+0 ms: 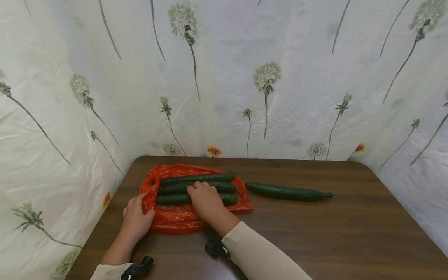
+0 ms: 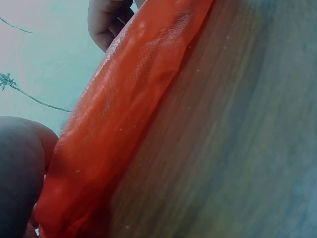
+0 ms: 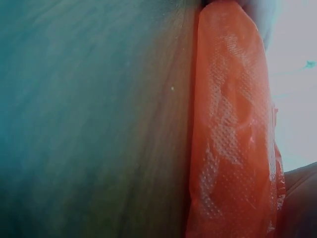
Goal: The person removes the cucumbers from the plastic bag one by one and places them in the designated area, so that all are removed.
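From the head view, here's a person at a dark wood-grain desk (image 1: pixel 332 233), and the action is around a red plastic bag (image 1: pixel 178 223) spread at the left of it. Three cucumbers lie side by side in the open bag: the far cucumber (image 1: pixel 196 178), the middle cucumber (image 1: pixel 176 188) and the near cucumber (image 1: pixel 172 199), packed close and parallel, probably because long shapes sit most neatly that way. A loose cucumber (image 1: pixel 287 191) lies on the bare wood, just right of the bag, its narrow tip pointing away. The left hand (image 1: pixel 137 217) has the bag's left edge between thumb and fingers, seemingly to steady the thin plastic and hold its mouth wide. And the right hand (image 1: pixel 208 202) reaches in over the middle and near cucumbers, knuckles bent! Fingertips are hidden, so whether it grips one or only rests there, nobody can tell. Behind it all hangs a dandelion-print curtain (image 1: pixel 227 89).

Over to the left wrist: the bag's side rises like a red wall from the desk, part of the left hand close at one edge, bent fingers showing beyond the rim.

Right wrist now: glossy, dimpled plastic standing up beside the wood, apparently propped by what it contains. A hand shows blurred at the top, with skin at the lower right; no cucumber is in clear sight.
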{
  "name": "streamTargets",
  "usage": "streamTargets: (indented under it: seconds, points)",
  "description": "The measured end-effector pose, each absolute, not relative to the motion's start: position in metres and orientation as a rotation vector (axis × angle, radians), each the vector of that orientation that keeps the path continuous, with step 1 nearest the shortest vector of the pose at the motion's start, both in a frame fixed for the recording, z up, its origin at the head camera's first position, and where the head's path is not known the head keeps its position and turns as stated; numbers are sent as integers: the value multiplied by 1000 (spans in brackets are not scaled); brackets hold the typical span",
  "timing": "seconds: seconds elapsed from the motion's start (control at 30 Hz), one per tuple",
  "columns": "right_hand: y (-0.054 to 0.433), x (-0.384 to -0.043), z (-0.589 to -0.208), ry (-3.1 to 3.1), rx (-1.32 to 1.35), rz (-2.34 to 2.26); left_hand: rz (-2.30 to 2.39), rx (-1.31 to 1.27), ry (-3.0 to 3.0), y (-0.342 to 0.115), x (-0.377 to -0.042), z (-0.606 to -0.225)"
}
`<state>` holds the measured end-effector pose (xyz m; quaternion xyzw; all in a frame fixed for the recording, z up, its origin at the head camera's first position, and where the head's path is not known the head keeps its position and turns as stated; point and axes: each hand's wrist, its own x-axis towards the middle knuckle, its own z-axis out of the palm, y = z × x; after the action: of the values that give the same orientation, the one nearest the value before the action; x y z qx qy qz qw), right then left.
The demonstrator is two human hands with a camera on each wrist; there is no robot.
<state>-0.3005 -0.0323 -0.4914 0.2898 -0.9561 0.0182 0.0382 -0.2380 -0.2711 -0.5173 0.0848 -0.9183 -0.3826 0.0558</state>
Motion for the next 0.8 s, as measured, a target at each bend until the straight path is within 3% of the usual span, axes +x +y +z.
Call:
streamTargets:
  seconds: [0.8]
  points:
    - [-27,-290,-470,-2824,950,102,-1179,260,-2791,-272,-238,-518]
